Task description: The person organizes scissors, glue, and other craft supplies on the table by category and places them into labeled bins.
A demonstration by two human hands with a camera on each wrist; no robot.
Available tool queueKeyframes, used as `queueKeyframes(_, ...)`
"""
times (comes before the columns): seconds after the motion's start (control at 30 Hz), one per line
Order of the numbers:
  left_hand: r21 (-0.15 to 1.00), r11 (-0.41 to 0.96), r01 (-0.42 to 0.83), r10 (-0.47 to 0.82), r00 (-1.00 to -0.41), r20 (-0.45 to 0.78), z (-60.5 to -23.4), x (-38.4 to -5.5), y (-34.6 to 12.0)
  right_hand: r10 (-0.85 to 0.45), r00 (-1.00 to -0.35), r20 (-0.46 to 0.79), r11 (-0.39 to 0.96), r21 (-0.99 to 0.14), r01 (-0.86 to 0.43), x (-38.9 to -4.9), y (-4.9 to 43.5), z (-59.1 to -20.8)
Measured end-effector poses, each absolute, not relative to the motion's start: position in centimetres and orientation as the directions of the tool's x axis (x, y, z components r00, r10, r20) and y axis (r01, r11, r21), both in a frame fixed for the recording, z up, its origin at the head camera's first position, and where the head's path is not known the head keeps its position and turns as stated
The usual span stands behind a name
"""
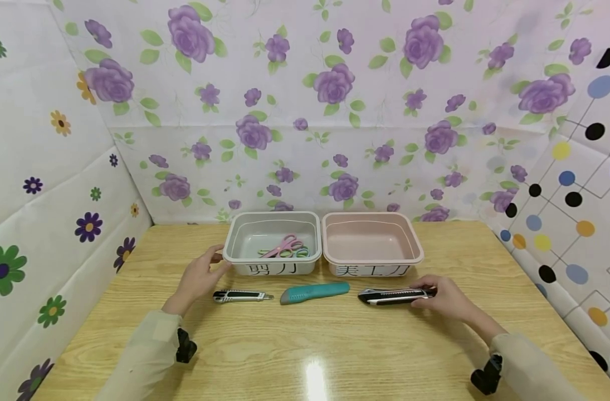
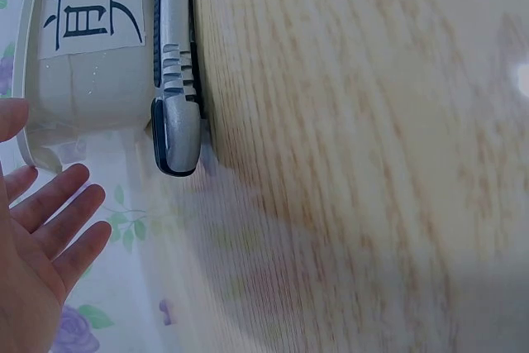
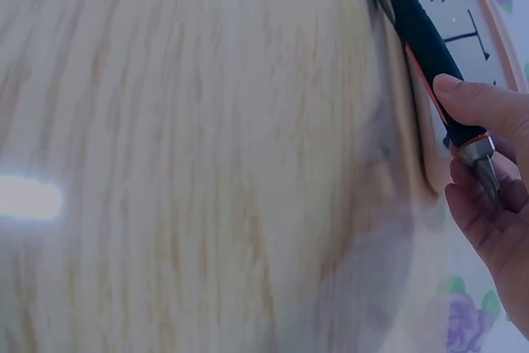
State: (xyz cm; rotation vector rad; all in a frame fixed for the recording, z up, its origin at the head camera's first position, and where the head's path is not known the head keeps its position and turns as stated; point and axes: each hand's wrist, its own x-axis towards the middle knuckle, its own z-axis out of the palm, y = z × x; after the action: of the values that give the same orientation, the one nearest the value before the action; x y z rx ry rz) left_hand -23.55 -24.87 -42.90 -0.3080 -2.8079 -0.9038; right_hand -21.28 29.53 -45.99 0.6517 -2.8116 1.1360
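My right hand [image 1: 444,297] pinches the right end of a black and silver utility knife [image 1: 389,296] in front of the pink bin [image 1: 370,262]. In the right wrist view the thumb lies on the knife's dark grip [image 3: 430,47]. At the left front corner of the grey bin [image 1: 272,261], my left hand [image 1: 199,277] has its fingers extended by the rim. Whether they touch it I cannot tell. Below that bin lies a smaller silver and black utility knife [image 1: 242,296]. Between the two knives is a teal utility knife [image 1: 315,292].
Several scissors, one pair pink [image 1: 283,247], lie inside the grey bin. Both bins stand side by side at the back of the wooden table [image 1: 264,345], with printed labels on their fronts. Patterned cloth [image 1: 305,156] hangs behind and along both sides.
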Motion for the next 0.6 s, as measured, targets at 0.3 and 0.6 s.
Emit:
queueKeyframes(0.3,0.548,0.797,0.252,0.145,-0.962,0.231,-43.0,-23.6,-24.9,-0.393,-0.876,0.28,0.626,-0.617,-0.478,-20.9,28.4,-45.2)
queueKeyframes(0.6,0.548,0.797,0.255,0.149,-0.961,0.231,-43.1,-23.7,-24.9,-0.409,-0.866,0.288,0.615,-0.614,-0.495,-20.7,27.8,-44.6)
